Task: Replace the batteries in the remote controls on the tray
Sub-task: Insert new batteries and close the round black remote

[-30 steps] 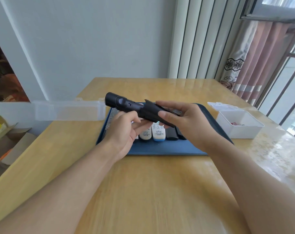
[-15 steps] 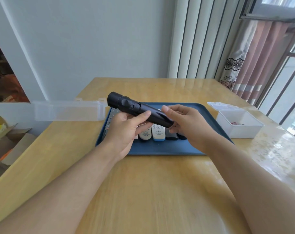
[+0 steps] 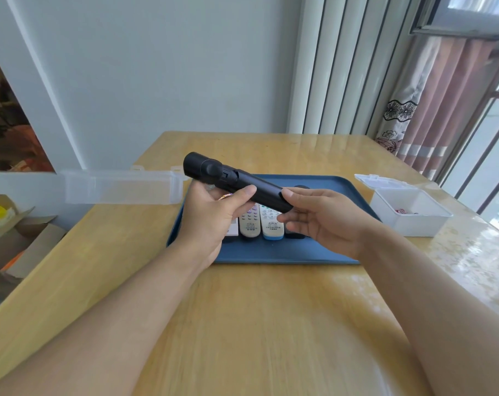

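- While your left hand (image 3: pixel 211 221) grips the black remote (image 3: pixel 237 185) around its middle, thumb laid over the top, you hold it lifted above the blue tray (image 3: pixel 274 254), tilted with its rounded end up and away to the left.
- Your right hand (image 3: pixel 325 224) sits at the lower end, thumb tip touching the casing; whether the fingers underneath clamp it, I cannot tell.
- Down on the tray, a grey remote (image 3: pixel 249 225) and a white remote with a blue end (image 3: pixel 272 225) lie side by side.
- White box (image 3: pixel 408 221) stands open right of the tray; a clear plastic case (image 3: pixel 120 187) sits to its left on the wooden table (image 3: pixel 257 324).
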`<state>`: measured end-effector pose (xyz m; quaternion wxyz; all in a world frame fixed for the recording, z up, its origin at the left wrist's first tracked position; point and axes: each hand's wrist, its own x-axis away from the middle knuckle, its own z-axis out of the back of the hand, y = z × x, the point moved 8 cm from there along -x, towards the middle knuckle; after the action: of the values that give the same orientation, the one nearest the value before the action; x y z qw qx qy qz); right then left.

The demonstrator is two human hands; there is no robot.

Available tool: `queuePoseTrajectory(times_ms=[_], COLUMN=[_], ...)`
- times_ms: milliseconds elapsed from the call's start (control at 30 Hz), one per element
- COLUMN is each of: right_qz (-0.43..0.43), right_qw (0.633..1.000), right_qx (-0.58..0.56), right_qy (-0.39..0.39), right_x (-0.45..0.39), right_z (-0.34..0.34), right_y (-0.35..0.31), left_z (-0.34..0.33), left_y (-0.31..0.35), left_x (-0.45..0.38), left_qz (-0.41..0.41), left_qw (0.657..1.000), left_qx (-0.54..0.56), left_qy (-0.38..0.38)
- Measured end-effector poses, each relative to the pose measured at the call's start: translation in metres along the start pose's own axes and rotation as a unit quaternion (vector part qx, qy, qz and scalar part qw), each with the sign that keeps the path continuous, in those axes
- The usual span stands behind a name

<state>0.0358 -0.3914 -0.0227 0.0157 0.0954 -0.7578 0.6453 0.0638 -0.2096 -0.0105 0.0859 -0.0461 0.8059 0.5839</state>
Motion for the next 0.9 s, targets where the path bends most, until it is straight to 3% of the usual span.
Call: queuePoseTrajectory(times_ms=[167, 500, 900], right_qz=[0.003, 0.022, 0.0], right_qw=[1.0, 0.995, 0.997], right_qx=[-0.008, -0.083, -0.054], right_qy=[0.007, 0.052, 0.06], right_x=[-0.001, -0.005, -0.003], right_z=[-0.003, 0.008, 0.008], right_y=[0.001, 0.001, 0.004], left_z=[0.013, 0.016, 0.008], left_y=[0.006, 0.012, 0.015], left_x=[0.0, 0.001, 0.003], left_qz=[-0.036, -0.078, -0.094], left_qw=[0.997, 0.994, 0.994], left_qx=[0.004, 0.004, 0.009], left_qy=[0.069, 0.08, 0.045])
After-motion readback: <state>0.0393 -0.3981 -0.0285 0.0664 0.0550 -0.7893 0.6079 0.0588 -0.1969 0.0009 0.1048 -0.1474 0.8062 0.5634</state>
